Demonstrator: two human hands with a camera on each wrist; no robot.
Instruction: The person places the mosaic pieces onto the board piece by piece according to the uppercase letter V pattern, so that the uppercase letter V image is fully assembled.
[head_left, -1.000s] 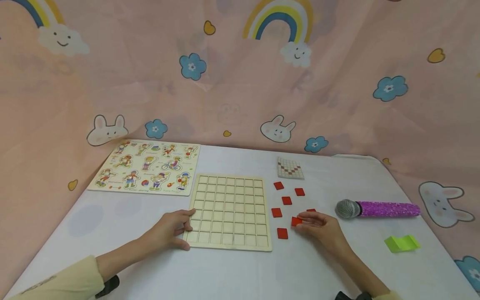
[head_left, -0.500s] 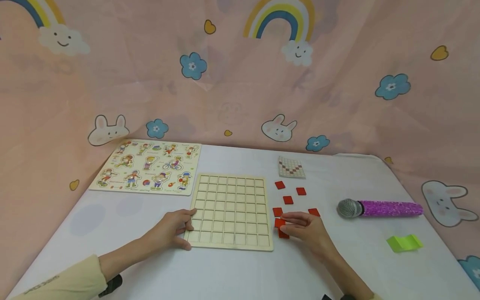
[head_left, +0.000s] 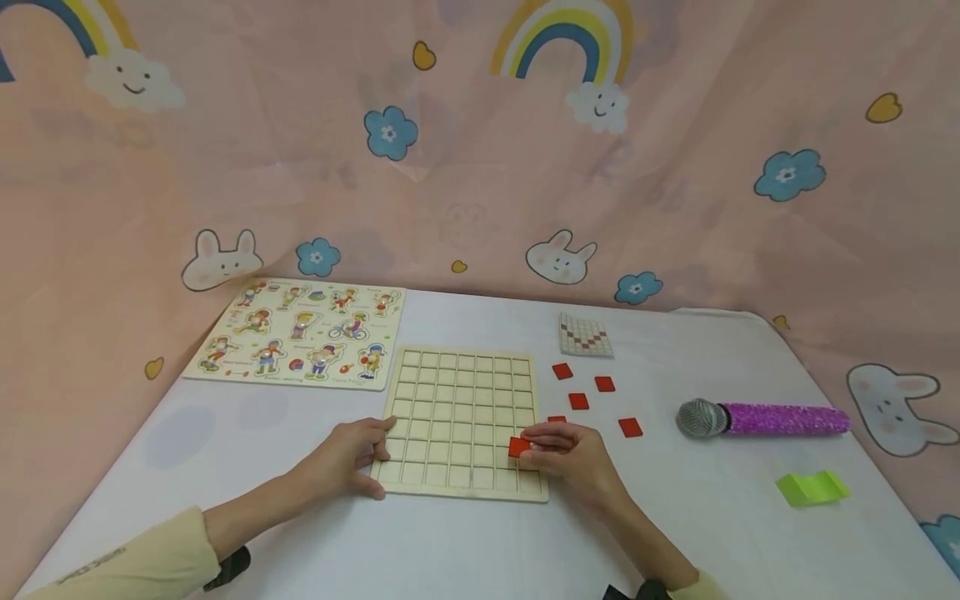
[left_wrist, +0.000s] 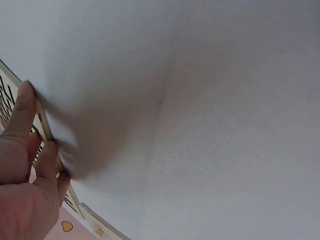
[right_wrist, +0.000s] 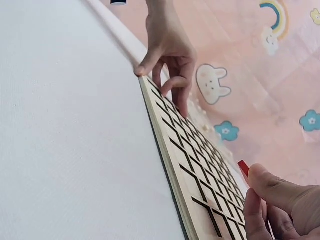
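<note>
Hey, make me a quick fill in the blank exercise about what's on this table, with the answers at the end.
The right grip pinches a square tile coloured ____.
The left grip touches the grid board along its ____ side.
The small pattern card shows darker squares shaped like the letter ____.
Beyond the green piece lies a purple-handled ____.

Missing words: red; left; V; microphone.

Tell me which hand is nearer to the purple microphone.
Right. The right hand is over the grid board's right edge, left of the microphone; the left hand is farther away, at the board's left edge.
</note>
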